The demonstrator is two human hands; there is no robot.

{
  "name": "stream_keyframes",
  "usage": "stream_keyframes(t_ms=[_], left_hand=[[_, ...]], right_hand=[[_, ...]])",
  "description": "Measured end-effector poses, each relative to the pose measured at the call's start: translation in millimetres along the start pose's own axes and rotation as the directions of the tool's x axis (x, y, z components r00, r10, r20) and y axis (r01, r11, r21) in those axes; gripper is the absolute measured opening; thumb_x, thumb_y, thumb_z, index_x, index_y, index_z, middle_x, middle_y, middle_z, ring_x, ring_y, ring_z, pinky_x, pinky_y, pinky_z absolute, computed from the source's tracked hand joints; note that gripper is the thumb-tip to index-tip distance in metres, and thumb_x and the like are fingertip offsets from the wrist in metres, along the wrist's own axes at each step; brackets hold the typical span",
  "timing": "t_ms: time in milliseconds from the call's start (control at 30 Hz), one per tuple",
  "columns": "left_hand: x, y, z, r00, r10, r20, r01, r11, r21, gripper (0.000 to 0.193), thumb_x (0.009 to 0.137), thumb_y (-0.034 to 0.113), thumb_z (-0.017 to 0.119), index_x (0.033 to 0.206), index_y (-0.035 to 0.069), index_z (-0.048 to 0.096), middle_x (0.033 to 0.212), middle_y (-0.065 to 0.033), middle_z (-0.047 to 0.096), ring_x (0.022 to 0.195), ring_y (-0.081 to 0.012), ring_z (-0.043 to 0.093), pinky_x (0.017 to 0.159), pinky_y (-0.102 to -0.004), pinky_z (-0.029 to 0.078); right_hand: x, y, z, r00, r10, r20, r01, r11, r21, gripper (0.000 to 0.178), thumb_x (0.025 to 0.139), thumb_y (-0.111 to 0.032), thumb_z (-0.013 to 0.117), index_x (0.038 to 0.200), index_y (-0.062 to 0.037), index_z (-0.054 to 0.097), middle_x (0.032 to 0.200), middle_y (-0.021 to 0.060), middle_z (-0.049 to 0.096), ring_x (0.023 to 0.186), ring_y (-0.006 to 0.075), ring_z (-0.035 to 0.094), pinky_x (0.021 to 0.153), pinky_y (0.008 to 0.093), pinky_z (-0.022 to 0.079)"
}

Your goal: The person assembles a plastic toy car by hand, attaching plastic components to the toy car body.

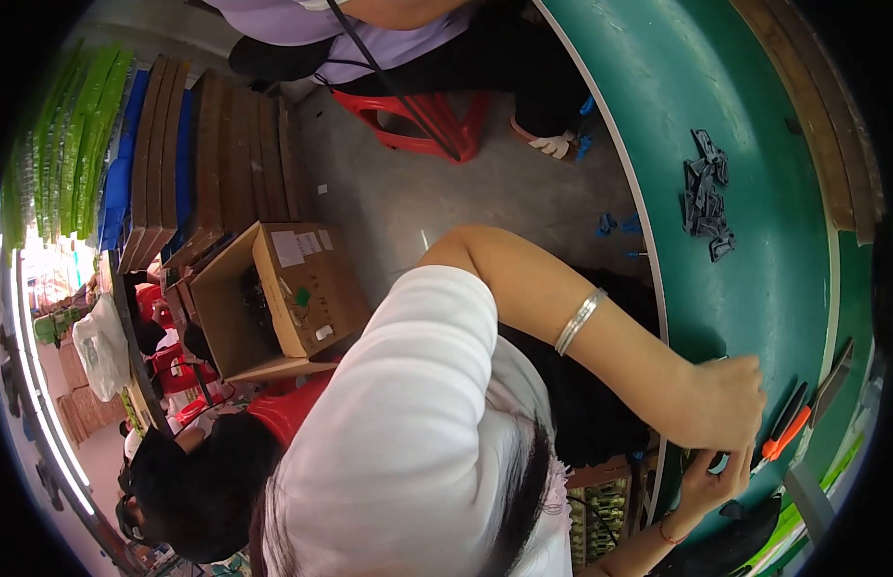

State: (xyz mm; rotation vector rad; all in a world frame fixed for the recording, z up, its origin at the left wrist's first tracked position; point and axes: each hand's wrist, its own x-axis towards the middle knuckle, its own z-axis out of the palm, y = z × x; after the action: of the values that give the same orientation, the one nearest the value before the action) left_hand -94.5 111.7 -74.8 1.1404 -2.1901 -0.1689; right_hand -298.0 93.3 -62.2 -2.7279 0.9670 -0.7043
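At about four o'clock in the view, over the green bench (768, 274), the left hand (723, 404) and the right hand (713, 489) meet, the right lying at six o'clock of the left. Their fingers curl close together around what looks like a small dark item (719, 463), mostly hidden; whether either grip is clamped on it or merely touching, I cannot tell.

With both hands bunched over something so small, the likeliest trouble is a slip: the fingertips cover it, so a poor hold could go unnoticed, and the bench edge runs near at nine o'clock of the hands, letting a dropped item reach the grey floor (408, 197). An orange-handled tool (787, 435) lies just beside the left hand at four o'clock; a careless sweep that way could knock it or, if it has a sharp end, catch a finger. Up at twelve o'clock of the hands, well apart, black parts (704, 202) lie in a loose, tangled heap, where an arm brushing past could scatter them. The silver bangle (580, 322) on the left forearm could also snag.
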Motion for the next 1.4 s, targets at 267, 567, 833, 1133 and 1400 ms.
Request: stream_keyframes(t_ms=[267, 567, 833, 1133, 1400], left_hand=[[-32.5, -27.4, -40.8, 0.986, -0.161, 0.032, 0.164, 0.962, -0.219, 0.017, 0.072, 0.003, 0.072, 0.089, 0.002, 0.065, 0.088, -0.0125, 0.069, 0.088, -0.0312, 0.068, 0.079, -0.0407, 0.054], [-11.0, -37.7, -50.6, 0.962, 0.020, 0.272, 0.053, 0.965, -0.258, 0.019, 0.073, 0.001, 0.071, 0.091, 0.003, 0.063, 0.082, -0.0094, 0.064, 0.071, -0.0289, 0.065, 0.057, -0.0395, 0.051], [15.4, -38.9, -43.9, 0.840, 0.431, 0.330, -0.421, 0.901, -0.106, 0.017, 0.067, 0.008, 0.069, 0.074, 0.005, 0.055, 0.068, -0.0054, 0.054, 0.060, -0.0194, 0.059, 0.054, -0.0318, 0.050], [26.8, -49.2, -56.9, 0.929, 0.053, 0.366, 0.060, 0.955, -0.290, 0.017, 0.085, 0.008, 0.076, 0.098, -0.001, 0.069, 0.085, -0.0141, 0.070, 0.074, -0.0315, 0.069, 0.066, -0.0361, 0.053], [-15.8, 12.6, -74.1, 0.994, -0.107, 0.025, 0.110, 0.975, -0.192, 0.024, 0.082, -0.012, 0.070, 0.105, -0.005, 0.070, 0.079, -0.0161, 0.070, 0.062, -0.0258, 0.069, 0.055, -0.0295, 0.052]], right_hand=[[37.5, -23.7, 6.7, 0.985, 0.075, 0.155, -0.094, 0.988, 0.123, 0.018, 0.075, 0.005, 0.071, 0.091, 0.0003, 0.062, 0.077, 0.0126, 0.054, 0.064, 0.0314, 0.058, 0.058, 0.0375, 0.047], [26.2, -5.8, 15.8, 0.997, -0.027, 0.068, 0.019, 0.993, 0.117, 0.023, 0.070, -0.002, 0.078, 0.086, -0.0047, 0.062, 0.077, 0.0041, 0.057, 0.062, 0.0217, 0.054, 0.050, 0.0351, 0.044], [25.6, -6.8, 16.9, 0.992, -0.102, 0.074, 0.096, 0.992, 0.077, 0.025, 0.068, -0.004, 0.077, 0.081, -0.0058, 0.056, 0.073, 0.0030, 0.053, 0.058, 0.0195, 0.054, 0.044, 0.0341, 0.043], [16.1, 2.1, 22.0, 0.994, -0.016, -0.111, 0.015, 1.000, -0.012, 0.027, 0.074, -0.003, 0.076, 0.098, -0.0037, 0.063, 0.071, 0.0028, 0.055, 0.058, 0.0191, 0.059, 0.047, 0.0333, 0.046], [3.8, -5.0, 27.8, 0.976, -0.136, -0.169, 0.140, 0.990, 0.015, 0.037, 0.076, -0.014, 0.078, 0.104, 0.0031, 0.060, 0.078, 0.0078, 0.061, 0.060, 0.0202, 0.061, 0.049, 0.0316, 0.048]])
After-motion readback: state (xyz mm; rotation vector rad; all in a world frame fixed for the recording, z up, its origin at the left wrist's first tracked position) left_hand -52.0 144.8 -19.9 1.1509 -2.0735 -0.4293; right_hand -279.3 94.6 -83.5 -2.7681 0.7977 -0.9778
